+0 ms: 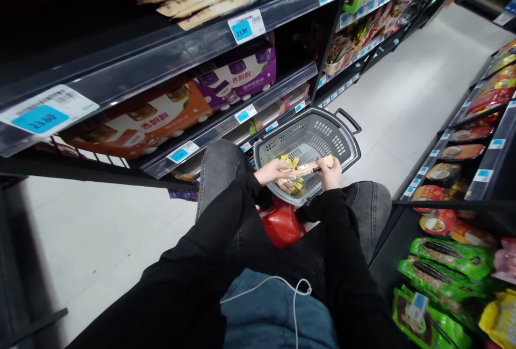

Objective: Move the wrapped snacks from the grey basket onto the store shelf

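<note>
Over a grey plastic shopping basket [353, 151], both hands have hold of a long, slim beige packet [307, 168]. My left hand [274, 171] is closed around the packet's left end. The other end is pinched by my right hand [330, 173], its thumb lying on top. Small yellow packets [297, 184] show inside the basket beneath the hands, partly hidden by my left hand. The basket sits between my bent knees, with a red object [282, 224] just in front of it, partly covered by the basket and sleeves.
Shelves on the left carry beige snack packets [209, 2], an orange carton [149, 118] and a purple carton [242, 77]. On the right, a low shelf holds green bags [447, 257] and round tubs [437, 222]. A pale floor aisle [419, 77] runs away between them.
</note>
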Motion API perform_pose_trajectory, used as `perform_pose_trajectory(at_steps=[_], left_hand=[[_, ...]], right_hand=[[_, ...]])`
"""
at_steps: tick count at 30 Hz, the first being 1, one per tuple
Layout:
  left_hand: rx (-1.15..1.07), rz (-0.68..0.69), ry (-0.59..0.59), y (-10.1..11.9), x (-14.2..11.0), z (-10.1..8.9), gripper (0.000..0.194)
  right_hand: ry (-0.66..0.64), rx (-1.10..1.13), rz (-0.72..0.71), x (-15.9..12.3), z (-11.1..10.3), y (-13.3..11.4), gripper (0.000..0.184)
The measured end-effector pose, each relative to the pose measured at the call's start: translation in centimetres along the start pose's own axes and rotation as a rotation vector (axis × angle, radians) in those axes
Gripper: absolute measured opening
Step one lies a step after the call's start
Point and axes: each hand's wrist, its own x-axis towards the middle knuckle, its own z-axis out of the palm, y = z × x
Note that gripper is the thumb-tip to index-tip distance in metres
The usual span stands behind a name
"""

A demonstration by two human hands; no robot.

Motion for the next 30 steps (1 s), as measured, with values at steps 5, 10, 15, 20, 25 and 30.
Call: perform_pose_trajectory(at_steps=[5, 10, 15, 20, 25, 30], left_hand=[[0.022, -0.093, -0.129, 0.4, -0.3, -0.3, 0.040], [-0.028, 0.056, 0.147, 0.4, 0.2, -0.7, 0.026], [0.066, 0.238, 0.624, 0.5, 0.7, -1.6, 0.012], [0.265, 0.361, 0.804, 1.2, -0.6, -2.6, 0.016], [0.396, 0.679, 0.910, 6.2, -4.7, -4.3, 0.023], [0.833, 0.865, 1.277, 16.6, -9.3, -7.3, 0.026]], right_hand=[[0.047, -0.072, 0.032, 0.9, -1.3, -0.2, 0.039], [0.019, -0.173, 0.044, 1.4, -2.8, -1.0, 0.038], [-0.147, -0.340, 0.136, 1.5, -3.6, -0.9, 0.030], [-0.097, -0.529, 0.129, 1.8, -3.1, 2.4, 0.013], [-0.283, -1.200, 0.122, 1.1, -0.7, 6.8, 0.015], [-0.514, -1.458, 0.220, 0.7, 0.4, 9.6, 0.028]])
